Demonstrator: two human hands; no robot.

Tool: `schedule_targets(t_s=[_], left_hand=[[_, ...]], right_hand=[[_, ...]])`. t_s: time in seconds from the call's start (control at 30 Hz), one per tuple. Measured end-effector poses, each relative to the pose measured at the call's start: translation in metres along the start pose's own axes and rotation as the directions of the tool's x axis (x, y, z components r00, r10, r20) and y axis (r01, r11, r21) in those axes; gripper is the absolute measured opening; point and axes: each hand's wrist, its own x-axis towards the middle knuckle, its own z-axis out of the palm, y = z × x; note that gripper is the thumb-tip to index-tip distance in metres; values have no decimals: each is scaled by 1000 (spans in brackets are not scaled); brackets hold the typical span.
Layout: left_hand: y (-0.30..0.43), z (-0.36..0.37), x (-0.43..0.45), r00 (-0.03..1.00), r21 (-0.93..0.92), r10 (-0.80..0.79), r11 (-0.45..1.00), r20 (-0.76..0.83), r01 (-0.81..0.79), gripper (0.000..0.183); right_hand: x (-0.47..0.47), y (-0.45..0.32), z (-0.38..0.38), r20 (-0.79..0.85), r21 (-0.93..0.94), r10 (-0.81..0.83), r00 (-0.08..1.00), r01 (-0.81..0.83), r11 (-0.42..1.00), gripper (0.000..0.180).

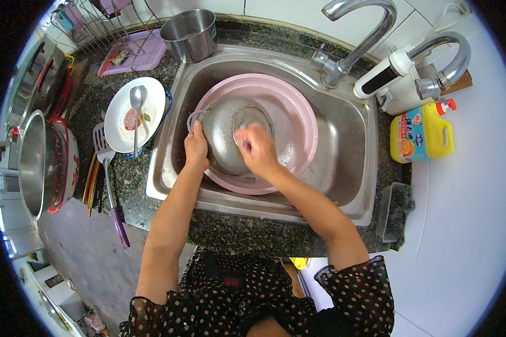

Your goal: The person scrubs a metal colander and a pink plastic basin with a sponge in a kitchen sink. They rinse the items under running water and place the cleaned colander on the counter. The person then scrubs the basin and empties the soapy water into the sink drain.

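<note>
A perforated stainless-steel colander [221,137] is tipped over a pink plastic basin [304,126], its bulging underside and round foot ring facing up. My left hand [197,147] grips its left edge beside the loop handle. Against the foot ring, my right hand [259,151] is curled and blurred by motion. A small purple patch shows within the right hand's fingers, too blurred to name. The basin sits inside a stainless-steel sink [341,151].
A curved faucet [373,36] and a second spout [451,40] rise behind. Right are a yellow detergent jug [440,145] and clear box [388,212]. Left stand a steel pot [189,40], a plate [120,94] with a spoon [136,101], a slotted spatula [105,153], and stacked bowls [36,164].
</note>
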Motion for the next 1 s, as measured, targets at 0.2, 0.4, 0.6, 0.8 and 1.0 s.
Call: schedule_targets(t_s=[0.2,0.4,0.6,0.8,1.0], left_hand=[[0,-4,4,1000,-27,5,1000,-29,-6,55],[0,1,0,999,114,-50,992,2,50,57],[-2,3,4,998,52,49,998,-49,-46,56],[5,6,-2,999,67,21,998,-24,-19,52],[6,10,-4,996,29,78,997,-32,-78,49]], right_hand=[[1,34,-4,-124,-186,130,984,-152,971,10],[28,11,6,-84,8,30,996,-30,1000,9],[-20,24,-16,33,-27,221,975,-221,975,8],[35,23,-4,-119,-93,35,992,-46,995,10],[-21,26,-34,139,31,288,947,-295,955,10]])
